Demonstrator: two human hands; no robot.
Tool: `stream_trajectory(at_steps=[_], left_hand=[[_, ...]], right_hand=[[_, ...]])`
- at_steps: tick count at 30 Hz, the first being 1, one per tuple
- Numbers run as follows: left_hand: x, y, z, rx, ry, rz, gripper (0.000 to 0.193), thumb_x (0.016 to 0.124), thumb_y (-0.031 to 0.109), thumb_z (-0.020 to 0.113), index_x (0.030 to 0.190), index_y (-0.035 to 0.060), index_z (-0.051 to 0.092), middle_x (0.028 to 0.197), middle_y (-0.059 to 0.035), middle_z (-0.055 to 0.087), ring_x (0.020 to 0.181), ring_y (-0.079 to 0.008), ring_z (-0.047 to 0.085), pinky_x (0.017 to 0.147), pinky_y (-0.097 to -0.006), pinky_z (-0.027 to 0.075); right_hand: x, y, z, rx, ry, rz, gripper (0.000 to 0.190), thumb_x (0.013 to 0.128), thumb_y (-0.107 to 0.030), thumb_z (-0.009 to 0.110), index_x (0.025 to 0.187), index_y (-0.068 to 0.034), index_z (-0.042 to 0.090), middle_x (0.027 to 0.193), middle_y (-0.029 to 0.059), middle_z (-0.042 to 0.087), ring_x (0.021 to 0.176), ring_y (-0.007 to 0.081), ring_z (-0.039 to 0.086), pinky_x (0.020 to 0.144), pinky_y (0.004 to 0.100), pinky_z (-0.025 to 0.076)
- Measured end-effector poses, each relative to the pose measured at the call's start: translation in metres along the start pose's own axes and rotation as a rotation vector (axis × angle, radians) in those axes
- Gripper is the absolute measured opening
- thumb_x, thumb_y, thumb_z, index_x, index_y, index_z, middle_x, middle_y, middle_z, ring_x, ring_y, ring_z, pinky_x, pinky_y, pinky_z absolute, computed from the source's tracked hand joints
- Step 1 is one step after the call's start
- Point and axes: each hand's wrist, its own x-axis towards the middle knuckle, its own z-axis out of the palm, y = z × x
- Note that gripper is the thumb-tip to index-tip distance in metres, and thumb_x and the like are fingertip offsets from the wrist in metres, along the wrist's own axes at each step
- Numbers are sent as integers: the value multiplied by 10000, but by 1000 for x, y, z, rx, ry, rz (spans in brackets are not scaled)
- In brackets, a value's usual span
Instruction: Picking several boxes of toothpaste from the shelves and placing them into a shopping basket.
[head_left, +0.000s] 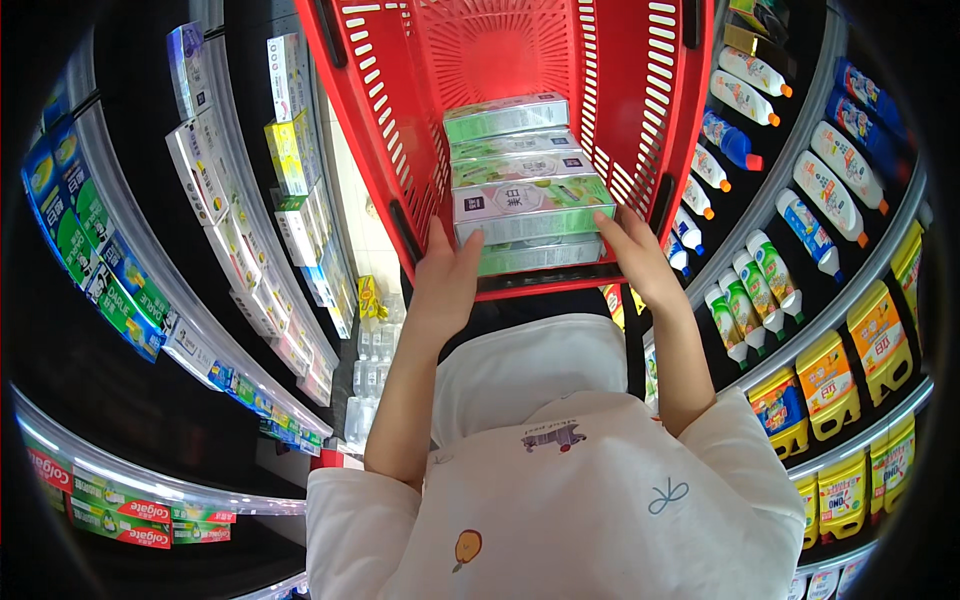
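A red plastic shopping basket (495, 60) lies before me, its slotted walls around several toothpaste cartons. The nearest upper carton, a green and pink toothpaste box (536, 206), sits between my hands. My left hand (448, 274) grips its left end, with the thumb against the front corner. At the right end, my right hand (641, 259) has its fingertips on the corner. Another green carton (540, 255) shows below it, by the basket's near rim. Behind are more similar cartons, including a pale green one (506, 118) farthest back. Some fingers are hidden behind the basket walls and box.
Shelves on my left carry toothpaste boxes, including Darlie packs (124, 296) and Colgate cartons (124, 510). On the right, shelves hold white cleaner bottles (829, 195), green-capped bottles (772, 274) and yellow detergent jugs (829, 382). Clear bottles (367, 375) stand low on the left.
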Motion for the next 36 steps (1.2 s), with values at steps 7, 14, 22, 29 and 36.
stream_trajectory(at_steps=[7, 14, 22, 29, 36], left_hand=[[-14, -14, 12, -144, 15, -33, 729, 899, 346, 473, 1345, -137, 159, 1213, -356, 448, 1183, -400, 444, 968, -363, 350], [-25, 3, 4, -33, 29, 45, 709, 892, 329, 489, 1327, -151, 199, 1211, -346, 454, 1139, -394, 479, 961, -368, 360], [-78, -29, -17, -88, 281, 488, 423, 852, 186, 578, 1196, -47, 497, 1230, -238, 505, 1148, -342, 496, 957, -366, 389], [-128, -112, -54, -304, 542, 781, 363, 841, 79, 568, 1191, -4, 519, 1211, -185, 535, 1125, -313, 524, 939, -345, 417], [-259, -237, -150, -350, 1268, 976, 281, 818, -33, 507, 1087, -17, 586, 1113, -171, 590, 1021, -269, 584, 866, -328, 457]], right_hand=[[-12, 8, 4, 114, -104, 40, 476, 909, -246, 501, 1244, 82, 420, 1190, 184, 546, 1100, 204, 506, 956, 289, 349], [-17, 21, 1, -116, 121, -163, 532, 855, -210, 578, 1240, 112, 400, 1233, 248, 497, 1188, 268, 467, 973, 321, 350], [-74, -58, 35, -364, 148, -643, 481, 837, -85, 566, 1259, 88, 413, 1247, 244, 500, 1173, 302, 494, 982, 342, 371], [-147, -114, 147, -577, -155, -1189, 382, 820, -34, 522, 1193, 44, 506, 1144, 200, 581, 1080, 299, 559, 932, 362, 404], [-259, -147, 315, -573, -500, -1824, 546, 669, -50, 667, 1185, 33, 509, 1171, 195, 560, 1087, 319, 548, 889, 360, 447]])
